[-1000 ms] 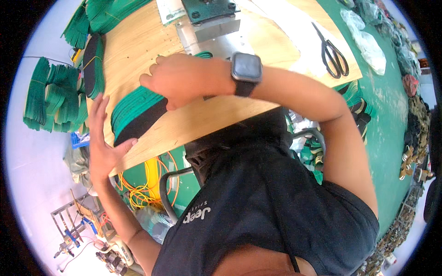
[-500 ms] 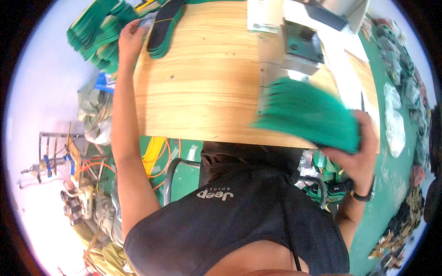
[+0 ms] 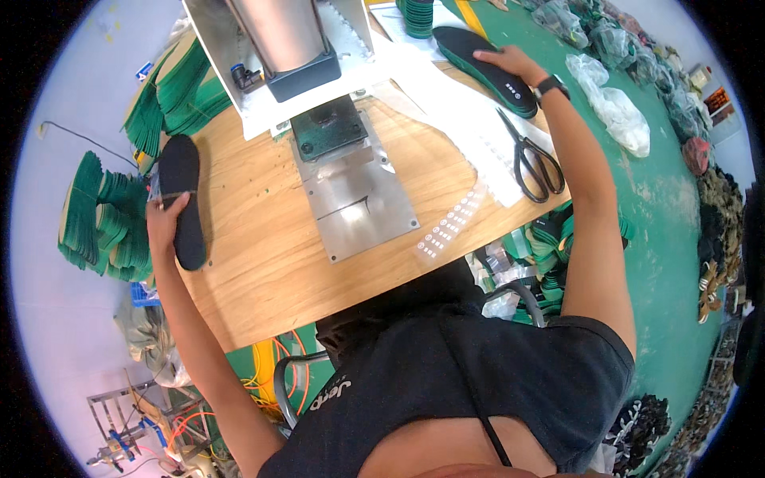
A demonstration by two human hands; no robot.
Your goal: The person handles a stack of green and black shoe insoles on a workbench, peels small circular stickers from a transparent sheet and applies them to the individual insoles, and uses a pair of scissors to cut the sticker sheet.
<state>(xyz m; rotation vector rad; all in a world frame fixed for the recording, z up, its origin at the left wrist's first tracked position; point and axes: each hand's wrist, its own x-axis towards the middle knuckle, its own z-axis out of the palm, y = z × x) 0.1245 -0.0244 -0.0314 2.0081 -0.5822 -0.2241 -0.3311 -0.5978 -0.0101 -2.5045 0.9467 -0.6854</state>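
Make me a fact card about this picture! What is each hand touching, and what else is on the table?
Left hand: touching a long black insole, thumb on top
Right hand: touching a green-edged black insole, thumb on top
Between the hands: a metal machine, with a flat metal plate nearer the person
Cutting tool: black scissors, near the right edge of the wooden table, untouched
Table colour: light brown

Press [image 3: 307, 76] blocks the table's [image 3: 247, 263] far middle; bare wood left of press, as far as the left insoles [image 3: 190, 239]; clear lane nearside of press, along table edge; right of press, label strip [image 3: 450, 223], scissors [image 3: 529, 159], right insoles [image 3: 470, 60] crowd the way.
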